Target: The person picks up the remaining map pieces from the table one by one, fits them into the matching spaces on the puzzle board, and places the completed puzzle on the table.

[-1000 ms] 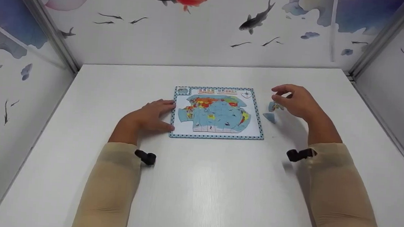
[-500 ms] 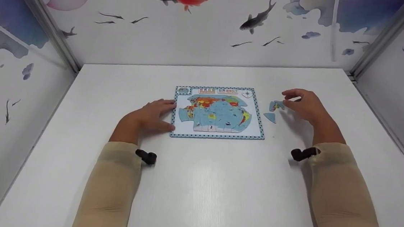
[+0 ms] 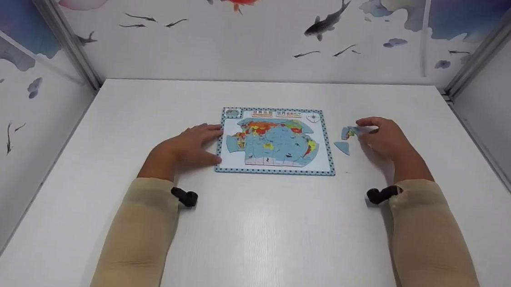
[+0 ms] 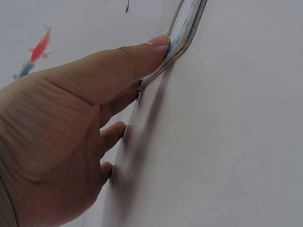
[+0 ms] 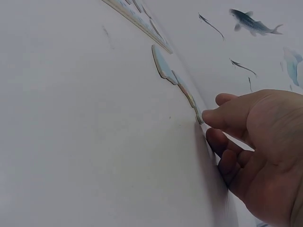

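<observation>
My right grip [image 3: 383, 136], fingers curled, pinches the near edge of the loose map piece [image 3: 349, 132] lying flat on the bench [image 3: 275, 236], just right of the puzzle board [image 3: 277, 141], which my flat, relaxed left grip [image 3: 189, 147] steadies.

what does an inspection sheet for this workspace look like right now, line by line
surface: white table, flat, faint wood grain.
job's things: world map puzzle board lies flat mid-table; two loose puzzle pieces to its right, the farther piece and the nearer piece.
clutter: nothing seen.
grippers: left hand rests flat, fingers straight, thumb against the board's left edge; right hand has its fingertips at the farther piece, grip not clear.
cables: nothing seen; a small black camera sits on each wrist.
surroundings: white walls printed with fish and petals, metal corner posts.
</observation>
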Demonstrator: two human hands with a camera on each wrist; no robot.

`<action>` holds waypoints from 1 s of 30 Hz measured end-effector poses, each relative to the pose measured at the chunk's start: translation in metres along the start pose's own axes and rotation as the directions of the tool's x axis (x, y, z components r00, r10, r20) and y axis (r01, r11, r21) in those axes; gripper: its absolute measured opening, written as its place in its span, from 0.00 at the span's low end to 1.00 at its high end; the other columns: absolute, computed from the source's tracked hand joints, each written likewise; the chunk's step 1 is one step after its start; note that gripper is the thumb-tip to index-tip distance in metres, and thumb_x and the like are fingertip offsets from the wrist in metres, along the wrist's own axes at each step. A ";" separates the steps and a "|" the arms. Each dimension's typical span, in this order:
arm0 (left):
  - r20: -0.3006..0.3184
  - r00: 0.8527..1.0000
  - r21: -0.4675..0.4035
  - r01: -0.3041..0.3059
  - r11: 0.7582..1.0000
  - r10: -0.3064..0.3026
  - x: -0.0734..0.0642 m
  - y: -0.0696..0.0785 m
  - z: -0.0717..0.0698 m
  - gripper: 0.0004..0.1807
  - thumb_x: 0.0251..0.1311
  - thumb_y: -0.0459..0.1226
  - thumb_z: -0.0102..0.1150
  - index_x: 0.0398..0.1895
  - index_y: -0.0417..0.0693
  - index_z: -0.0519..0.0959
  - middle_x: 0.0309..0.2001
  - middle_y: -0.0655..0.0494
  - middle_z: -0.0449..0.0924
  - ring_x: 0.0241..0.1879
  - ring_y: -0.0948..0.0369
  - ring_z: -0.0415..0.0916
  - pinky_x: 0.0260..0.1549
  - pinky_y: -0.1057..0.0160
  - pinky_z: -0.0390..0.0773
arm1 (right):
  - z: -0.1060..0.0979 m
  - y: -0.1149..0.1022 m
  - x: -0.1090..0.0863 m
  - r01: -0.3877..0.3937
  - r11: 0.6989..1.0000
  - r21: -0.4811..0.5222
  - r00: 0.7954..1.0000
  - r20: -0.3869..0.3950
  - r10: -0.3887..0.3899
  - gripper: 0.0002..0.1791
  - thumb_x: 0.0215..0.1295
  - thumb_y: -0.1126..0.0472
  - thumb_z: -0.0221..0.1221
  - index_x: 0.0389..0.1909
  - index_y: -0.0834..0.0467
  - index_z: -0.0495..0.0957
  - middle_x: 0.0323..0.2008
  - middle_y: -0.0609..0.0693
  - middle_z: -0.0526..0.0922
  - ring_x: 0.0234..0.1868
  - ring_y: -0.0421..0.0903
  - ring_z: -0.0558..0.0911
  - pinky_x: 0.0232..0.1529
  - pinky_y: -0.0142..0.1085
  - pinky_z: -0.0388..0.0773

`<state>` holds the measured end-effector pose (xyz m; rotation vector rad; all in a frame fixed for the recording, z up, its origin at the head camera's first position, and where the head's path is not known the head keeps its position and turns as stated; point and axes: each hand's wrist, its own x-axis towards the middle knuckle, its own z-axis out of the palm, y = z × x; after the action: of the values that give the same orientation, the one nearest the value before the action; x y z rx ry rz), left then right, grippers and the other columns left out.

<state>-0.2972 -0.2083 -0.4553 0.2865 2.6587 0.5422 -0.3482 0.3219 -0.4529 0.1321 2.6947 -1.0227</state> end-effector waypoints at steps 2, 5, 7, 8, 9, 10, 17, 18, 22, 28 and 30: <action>0.001 1.000 -0.002 0.002 1.000 -0.002 0.000 0.000 0.000 0.49 0.64 0.62 0.69 0.85 0.83 0.53 0.89 0.69 0.42 0.90 0.47 0.32 0.83 0.28 0.43 | 0.000 0.001 0.001 0.006 1.000 -0.025 1.000 0.006 -0.006 0.29 0.79 0.56 0.59 0.77 0.42 0.72 0.80 0.60 0.66 0.75 0.64 0.71 0.78 0.64 0.68; 0.004 1.000 0.003 -0.008 1.000 0.008 0.001 0.001 -0.001 0.49 0.64 0.62 0.68 0.85 0.82 0.53 0.89 0.69 0.42 0.90 0.47 0.32 0.83 0.29 0.42 | 0.001 0.003 0.002 0.020 0.998 -0.055 1.000 0.013 -0.019 0.29 0.78 0.59 0.57 0.78 0.43 0.71 0.80 0.61 0.66 0.75 0.64 0.70 0.78 0.65 0.67; 0.005 1.000 0.006 -0.012 1.000 0.012 0.001 0.001 -0.001 0.49 0.64 0.62 0.68 0.85 0.82 0.53 0.89 0.69 0.42 0.90 0.47 0.32 0.83 0.29 0.42 | 0.000 0.003 0.002 0.026 0.998 -0.065 1.000 0.011 -0.025 0.29 0.78 0.59 0.57 0.77 0.43 0.72 0.80 0.60 0.67 0.75 0.64 0.70 0.78 0.65 0.67; 0.006 1.000 0.007 -0.014 1.000 0.014 0.001 0.002 -0.002 0.49 0.64 0.61 0.68 0.85 0.81 0.53 0.89 0.69 0.42 0.90 0.47 0.32 0.83 0.29 0.42 | 0.000 0.003 0.002 0.026 0.998 -0.064 1.000 0.011 -0.025 0.29 0.78 0.59 0.57 0.77 0.43 0.72 0.80 0.60 0.67 0.75 0.64 0.71 0.78 0.65 0.67; 0.007 1.000 0.007 -0.015 1.000 0.015 0.001 0.002 -0.002 0.50 0.64 0.61 0.68 0.86 0.81 0.53 0.89 0.69 0.42 0.90 0.47 0.32 0.83 0.29 0.42 | 0.000 0.003 0.001 0.029 0.998 -0.064 1.000 0.013 -0.028 0.28 0.79 0.58 0.57 0.77 0.43 0.72 0.80 0.60 0.67 0.74 0.64 0.70 0.78 0.65 0.67; 0.008 1.000 0.008 -0.014 1.000 0.014 0.001 0.002 -0.002 0.50 0.64 0.61 0.68 0.86 0.81 0.53 0.89 0.69 0.42 0.90 0.47 0.32 0.83 0.29 0.42 | 0.001 0.003 0.001 0.030 0.998 -0.064 0.999 0.012 -0.030 0.28 0.79 0.58 0.57 0.77 0.44 0.72 0.79 0.60 0.67 0.74 0.64 0.71 0.77 0.65 0.67; 0.015 1.000 0.009 -0.014 1.000 0.014 0.000 0.002 -0.002 0.50 0.64 0.61 0.68 0.86 0.79 0.53 0.89 0.70 0.42 0.90 0.49 0.31 0.84 0.29 0.42 | 0.002 0.002 0.002 0.056 0.996 -0.074 0.998 0.025 -0.054 0.28 0.80 0.57 0.57 0.78 0.48 0.72 0.79 0.62 0.66 0.74 0.66 0.70 0.77 0.65 0.68; 0.014 1.000 0.011 -0.011 1.000 0.011 0.000 0.002 -0.002 0.50 0.64 0.61 0.68 0.86 0.80 0.53 0.89 0.70 0.42 0.90 0.49 0.31 0.83 0.29 0.42 | 0.002 0.002 0.002 0.059 0.996 -0.072 0.998 0.027 -0.058 0.28 0.80 0.58 0.57 0.78 0.49 0.71 0.79 0.62 0.66 0.74 0.66 0.70 0.78 0.65 0.68; 0.007 1.000 0.014 -0.015 1.000 0.015 0.000 0.002 -0.001 0.50 0.64 0.61 0.69 0.86 0.80 0.53 0.89 0.70 0.43 0.90 0.48 0.32 0.83 0.29 0.43 | 0.003 0.000 0.002 0.064 0.996 -0.063 0.997 0.038 -0.062 0.29 0.80 0.59 0.57 0.79 0.52 0.69 0.79 0.63 0.64 0.76 0.66 0.68 0.79 0.64 0.66; -0.001 0.999 0.011 -0.038 0.999 0.038 0.004 -0.001 0.000 0.50 0.63 0.60 0.70 0.86 0.76 0.55 0.89 0.67 0.44 0.90 0.47 0.34 0.84 0.30 0.44 | 0.004 -0.002 0.002 0.062 0.994 -0.091 0.998 0.037 -0.059 0.32 0.80 0.59 0.55 0.82 0.52 0.65 0.80 0.64 0.62 0.78 0.66 0.67 0.81 0.64 0.62; -0.001 1.000 0.009 -0.031 0.999 0.031 0.003 -0.001 -0.001 0.51 0.63 0.61 0.70 0.86 0.76 0.55 0.89 0.67 0.44 0.90 0.48 0.34 0.84 0.30 0.44 | 0.003 -0.004 0.002 0.065 0.994 -0.089 0.997 0.037 -0.062 0.32 0.80 0.58 0.55 0.82 0.52 0.64 0.80 0.64 0.62 0.78 0.66 0.67 0.81 0.65 0.63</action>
<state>-0.3006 -0.2083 -0.4563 0.3300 2.6619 0.5406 -0.3503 0.3172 -0.4535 0.0115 2.7246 -0.9108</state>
